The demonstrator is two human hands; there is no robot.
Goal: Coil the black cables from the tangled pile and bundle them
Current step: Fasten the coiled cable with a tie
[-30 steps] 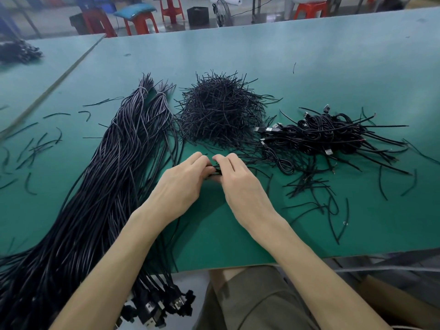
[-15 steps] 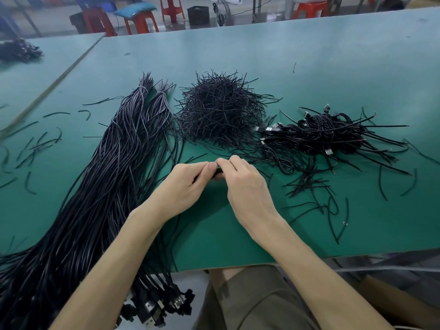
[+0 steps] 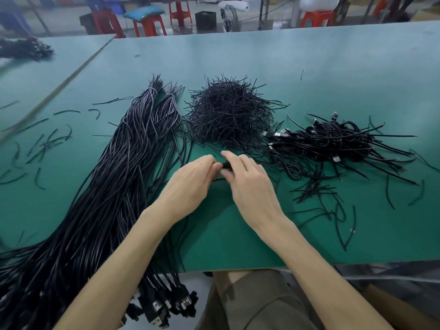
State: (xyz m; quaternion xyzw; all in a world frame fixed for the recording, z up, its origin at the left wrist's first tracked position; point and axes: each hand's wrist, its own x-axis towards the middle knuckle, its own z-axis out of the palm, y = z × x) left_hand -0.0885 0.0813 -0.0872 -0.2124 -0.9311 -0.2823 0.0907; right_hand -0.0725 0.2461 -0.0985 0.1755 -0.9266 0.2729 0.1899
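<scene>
From the head view, we see both hands meeting near the middle of the green table [image 3: 309,79]. The left hand [image 3: 190,184] has its fingers curled inward, fingertips closed against a short black strand [image 3: 226,166]. The right hand [image 3: 252,186] pinches the same strand between thumb and forefinger, its other fingers loosely bent. We cannot tell whether the strand is a cable end or a tie, since the hands hide most of it. Just left of the left hand lies the long cable bundle [image 3: 114,186], running from far up the table down over the near edge [image 3: 238,265], where its USB plugs [image 3: 166,306] hang off. Beyond the hands sits the heap of short black ties [image 3: 228,115], its nearest strands close to the fingertips. To the right, the coiled cables [image 3: 333,141] lie in a loose pile, with stray ends spreading toward the right hand and the near edge. Bare green surface lies under the forearms, between the long bundle and those stray ends, and across the far half of the table. Loose offcuts [image 3: 47,141] are scattered well to the left. A seam separates a second table [image 3: 35,75] at the left, and red stools [image 3: 150,25] stand past the far edge.
</scene>
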